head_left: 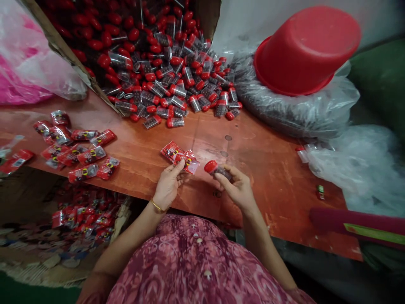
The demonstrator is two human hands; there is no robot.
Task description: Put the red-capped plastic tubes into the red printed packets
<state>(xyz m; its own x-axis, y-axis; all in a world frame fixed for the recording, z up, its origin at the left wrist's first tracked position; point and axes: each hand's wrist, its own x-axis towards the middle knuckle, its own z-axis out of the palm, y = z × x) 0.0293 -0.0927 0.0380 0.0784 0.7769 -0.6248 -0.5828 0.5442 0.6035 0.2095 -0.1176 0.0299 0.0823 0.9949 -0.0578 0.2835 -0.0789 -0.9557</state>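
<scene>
My left hand [168,183] pinches a printed red plastic sleeve [190,162] between thumb and fingers. Just behind it another red printed sleeve [171,150] shows; whether the hand grips that one too I cannot tell. In my right hand [238,185] is a small clear bottle [218,169] with a red cap, filled with something dark. The bottle is tilted, its cap towards the left hand, a short gap from the sleeve. Both hands are over the front part of the reddish wooden table [139,154].
A cardboard box [63,50] lies behind, spilling many red-capped bottles [177,90]. Sleeved packs [90,155] lie at left, more in a carton [91,215] below. A red tub [310,50] sits upside down on a plastic bag [294,109]. Clear plastic [363,164] lies at right.
</scene>
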